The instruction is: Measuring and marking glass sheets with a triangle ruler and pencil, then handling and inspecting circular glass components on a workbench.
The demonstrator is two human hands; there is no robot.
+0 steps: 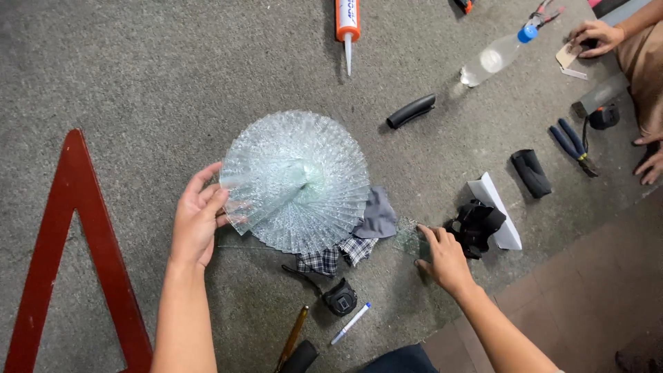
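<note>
Left hand (197, 217) on glass fan (297, 181)

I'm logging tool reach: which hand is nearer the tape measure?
Right. The right hand rests on the floor just up and right of the tape measure; the left hand is farther, at the glass fan.

Blue pliers (572, 145) lie beside a black pouch (531, 173).

Your left hand (197, 217) has open floor from seven round to twelve o'clock; only the red triangle (69, 228) lies far at nine. At three the glass fan (298, 181) blocks. Your right hand (444, 255) meets cloths (359, 235) at nine and black straps (476, 224) at two.
</note>
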